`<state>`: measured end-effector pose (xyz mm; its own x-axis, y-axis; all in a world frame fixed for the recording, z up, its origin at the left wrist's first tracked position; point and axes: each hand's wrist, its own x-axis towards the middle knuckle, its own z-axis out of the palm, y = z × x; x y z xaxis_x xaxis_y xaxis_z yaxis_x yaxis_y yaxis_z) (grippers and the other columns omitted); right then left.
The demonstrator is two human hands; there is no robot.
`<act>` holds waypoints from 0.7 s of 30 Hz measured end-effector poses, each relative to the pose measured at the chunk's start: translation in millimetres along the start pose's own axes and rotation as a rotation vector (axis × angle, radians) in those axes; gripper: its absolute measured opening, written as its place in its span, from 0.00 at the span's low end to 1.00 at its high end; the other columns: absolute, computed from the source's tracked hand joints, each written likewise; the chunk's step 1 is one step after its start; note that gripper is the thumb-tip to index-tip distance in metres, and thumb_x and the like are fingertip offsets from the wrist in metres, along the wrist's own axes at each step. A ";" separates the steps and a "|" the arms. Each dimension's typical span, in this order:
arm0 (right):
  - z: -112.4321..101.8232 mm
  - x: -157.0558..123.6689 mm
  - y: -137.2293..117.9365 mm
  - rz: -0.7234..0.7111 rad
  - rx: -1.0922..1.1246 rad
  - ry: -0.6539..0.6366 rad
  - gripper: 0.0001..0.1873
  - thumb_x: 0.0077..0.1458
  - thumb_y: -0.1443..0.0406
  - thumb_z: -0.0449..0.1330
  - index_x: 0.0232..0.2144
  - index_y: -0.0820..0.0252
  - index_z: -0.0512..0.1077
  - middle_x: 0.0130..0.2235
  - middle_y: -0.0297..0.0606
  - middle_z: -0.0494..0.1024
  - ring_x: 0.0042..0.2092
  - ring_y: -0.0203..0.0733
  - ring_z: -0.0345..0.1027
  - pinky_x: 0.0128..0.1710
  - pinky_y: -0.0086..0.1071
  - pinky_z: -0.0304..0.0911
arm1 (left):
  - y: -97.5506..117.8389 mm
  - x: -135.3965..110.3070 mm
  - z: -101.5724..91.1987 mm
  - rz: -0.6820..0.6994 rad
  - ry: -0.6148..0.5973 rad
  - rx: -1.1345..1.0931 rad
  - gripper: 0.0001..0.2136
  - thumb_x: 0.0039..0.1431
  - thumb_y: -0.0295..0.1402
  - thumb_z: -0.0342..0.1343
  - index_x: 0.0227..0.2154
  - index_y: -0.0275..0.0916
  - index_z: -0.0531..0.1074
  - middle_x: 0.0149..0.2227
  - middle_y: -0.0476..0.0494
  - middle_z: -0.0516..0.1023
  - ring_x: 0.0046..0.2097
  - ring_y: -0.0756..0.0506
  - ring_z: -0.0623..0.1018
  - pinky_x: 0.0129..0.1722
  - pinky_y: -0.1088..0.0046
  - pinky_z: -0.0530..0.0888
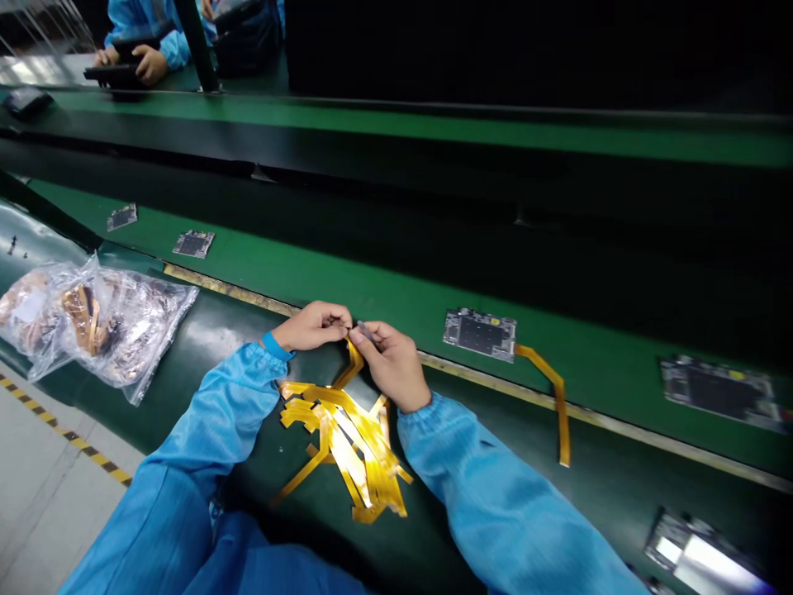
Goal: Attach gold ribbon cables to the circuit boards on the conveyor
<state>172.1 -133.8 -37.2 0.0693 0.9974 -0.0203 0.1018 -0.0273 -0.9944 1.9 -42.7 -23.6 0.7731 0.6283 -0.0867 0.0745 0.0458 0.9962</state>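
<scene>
My left hand (pixel 317 325) and my right hand (pixel 395 361) meet above the bench's front strip, fingers pinched together. Between their fingertips is the upper end of an orange flex ribbon cable (pixel 354 361), which hangs down in a bend. A small grey piece (pixel 365 331) shows at my right fingertips; what it is I cannot make out. Below the hands lies a loose pile of orange flex ribbon cables (pixel 353 446). To the right, a circuit board (pixel 480 333) rests on the green belt, with one flex cable (pixel 551 376) extending from its right side over the edge.
More circuit boards lie along the belt (pixel 347 289), two at left (pixel 194 244) (pixel 122 216) and one at right (pixel 719 388). Clear plastic bags (pixel 99 318) of parts sit on the left. Another board (pixel 703 554) is at lower right. Across the line, a person's hands (pixel 150 64) hold a dark device.
</scene>
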 end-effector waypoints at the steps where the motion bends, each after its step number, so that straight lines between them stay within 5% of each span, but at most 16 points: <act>1: 0.4 0.0 0.2 0.004 0.012 0.005 0.26 0.55 0.39 0.66 0.33 0.56 0.77 0.31 0.37 0.82 0.34 0.44 0.75 0.37 0.37 0.72 | -1.2 -0.1 -0.1 0.000 0.000 0.005 0.15 0.51 0.44 0.63 0.27 0.37 0.69 0.25 0.53 0.68 0.30 0.51 0.67 0.34 0.73 0.64; 10: -3.3 2.1 -1.8 0.043 0.038 0.138 0.28 0.50 0.38 0.69 0.29 0.57 0.76 0.29 0.35 0.79 0.30 0.39 0.69 0.34 0.34 0.67 | 0.9 -0.5 0.8 0.052 0.041 -0.015 0.17 0.55 0.46 0.65 0.26 0.37 0.69 0.22 0.53 0.69 0.26 0.53 0.66 0.32 0.75 0.64; 21: -4.0 1.5 -3.7 0.034 0.010 0.146 0.27 0.50 0.39 0.70 0.29 0.56 0.74 0.28 0.34 0.77 0.29 0.39 0.67 0.32 0.33 0.66 | -6.5 2.9 0.0 0.079 0.057 -0.109 0.15 0.53 0.43 0.68 0.27 0.35 0.73 0.25 0.51 0.74 0.28 0.53 0.71 0.34 0.75 0.67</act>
<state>175.8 -132.5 -33.2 0.2165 0.9755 -0.0393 0.0872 -0.0594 -0.9944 3.7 -41.1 -30.3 0.7367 0.6761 -0.0100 -0.0567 0.0765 0.9955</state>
